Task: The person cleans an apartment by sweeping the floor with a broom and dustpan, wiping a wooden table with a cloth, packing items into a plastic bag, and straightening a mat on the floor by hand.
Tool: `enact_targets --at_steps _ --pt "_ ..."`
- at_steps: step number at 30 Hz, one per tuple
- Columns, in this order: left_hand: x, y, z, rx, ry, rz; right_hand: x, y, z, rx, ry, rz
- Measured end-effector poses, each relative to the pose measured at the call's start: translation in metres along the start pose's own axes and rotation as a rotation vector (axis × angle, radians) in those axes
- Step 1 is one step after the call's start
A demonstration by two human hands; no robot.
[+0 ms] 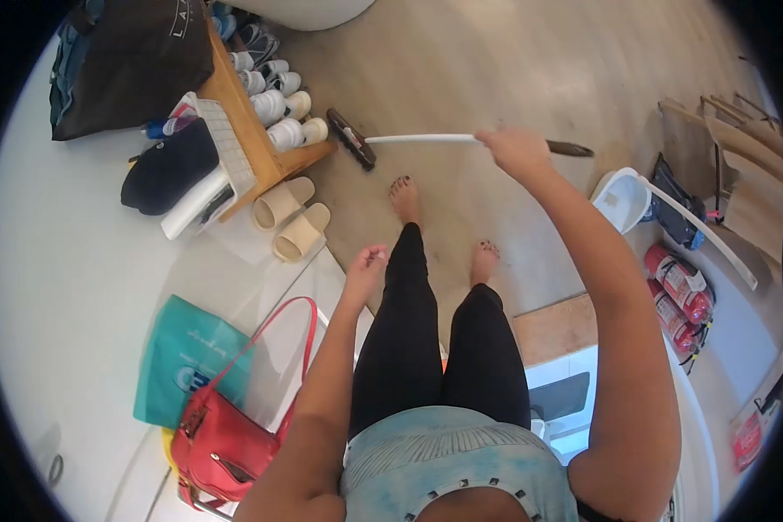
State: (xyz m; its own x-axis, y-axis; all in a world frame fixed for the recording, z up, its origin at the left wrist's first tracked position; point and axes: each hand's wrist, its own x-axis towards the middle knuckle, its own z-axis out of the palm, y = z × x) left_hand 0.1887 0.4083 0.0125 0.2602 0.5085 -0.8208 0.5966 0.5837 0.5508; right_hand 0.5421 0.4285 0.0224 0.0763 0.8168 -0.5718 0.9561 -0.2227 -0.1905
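My right hand [515,153] is closed round the handle of a broom [422,138], near the dark grip at its end. The white stick runs leftward to a brown brush head [351,139], which rests on the floor beside the end of a wooden shoe bench [274,165]. My left hand [371,261] hangs beside my left leg with its fingers curled in, and nothing shows in it. Beige slippers [302,233] lie on the floor to the left of that hand.
Several shoes [270,107] stand along the bench, with a dark bag [139,65] on top. A red handbag [226,448] and a teal bag [187,357] are at lower left. To the right are a white dustpan [622,200], fire extinguishers [680,285] and folded chairs [748,157].
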Motion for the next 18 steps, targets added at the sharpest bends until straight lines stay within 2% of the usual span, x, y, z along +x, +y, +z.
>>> enact_targets --at_steps 4,6,9,11,13,15,16,18 --pt "0.016 -0.006 -0.035 0.013 -0.03 -0.044 0.069 -0.019 -0.016 -0.045 -0.03 0.025" --pt "0.029 -0.004 -0.049 0.009 -0.057 -0.051 0.069 -0.001 -0.02 0.074 0.115 0.106" --pt "0.042 0.008 -0.07 -0.016 -0.042 -0.113 0.025 0.037 -0.019 0.087 -0.038 0.384" --pt "0.048 0.021 -0.08 -0.12 -0.046 -0.176 -0.016 0.051 -0.02 0.052 0.024 0.471" --pt "0.053 0.023 -0.088 -0.115 -0.057 -0.148 -0.047 0.031 -0.043 0.048 0.077 0.501" --pt "0.067 0.026 -0.09 -0.11 -0.067 -0.098 -0.048 -0.005 -0.076 -0.137 -0.096 0.587" --pt "0.069 0.025 -0.091 -0.104 -0.072 -0.106 -0.042 -0.012 -0.076 -0.138 -0.099 0.599" --pt "0.075 0.026 -0.092 -0.085 -0.087 -0.113 -0.018 -0.021 -0.068 -0.012 0.068 0.457"
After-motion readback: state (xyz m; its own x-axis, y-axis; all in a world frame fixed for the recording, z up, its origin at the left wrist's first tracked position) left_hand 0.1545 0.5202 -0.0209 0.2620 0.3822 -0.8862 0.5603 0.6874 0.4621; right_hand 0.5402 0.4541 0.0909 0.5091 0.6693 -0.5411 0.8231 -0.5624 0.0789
